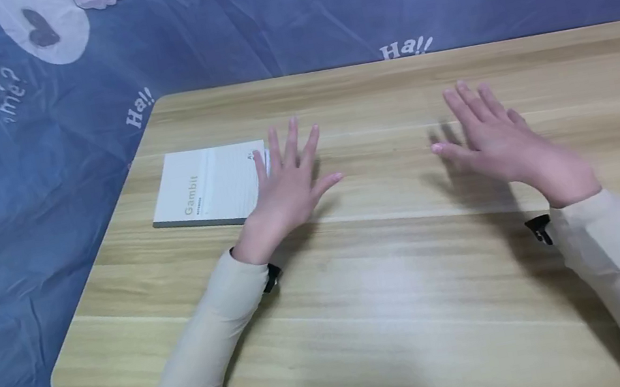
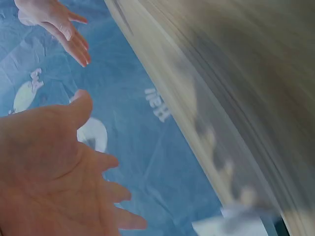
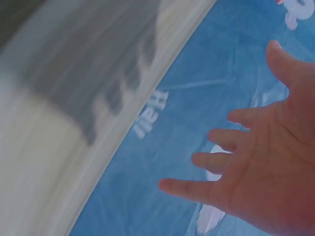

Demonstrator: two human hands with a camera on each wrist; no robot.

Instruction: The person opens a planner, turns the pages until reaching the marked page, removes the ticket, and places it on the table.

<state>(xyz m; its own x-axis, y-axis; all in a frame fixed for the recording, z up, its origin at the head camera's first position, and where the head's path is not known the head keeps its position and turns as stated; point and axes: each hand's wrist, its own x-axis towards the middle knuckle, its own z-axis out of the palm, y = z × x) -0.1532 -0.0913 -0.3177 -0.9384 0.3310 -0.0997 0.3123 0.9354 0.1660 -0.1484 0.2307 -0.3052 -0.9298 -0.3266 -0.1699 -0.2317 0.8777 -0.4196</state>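
Note:
Both hands are held over a wooden table (image 1: 401,288) with fingers straight and spread, and neither grips anything. My left hand (image 1: 288,197) overlaps the right edge of a white notebook (image 1: 209,183) marked "Gambit" in the head view, its thumb pointing right. A corner of the notebook (image 2: 231,227) also shows at the bottom of the left wrist view. On the right side, my right hand (image 1: 503,142) hovers above bare wood, casting a shadow on it. Its palm and spread fingers fill the right of the right wrist view, where the hand (image 3: 266,162) holds nothing.
A blue printed cloth (image 1: 254,16) with white lettering hangs behind the table and down its left side. The table's rounded far edge runs along the cloth. A dark wrist strap (image 1: 539,229) shows at the right sleeve, and another strap (image 1: 271,278) at the left.

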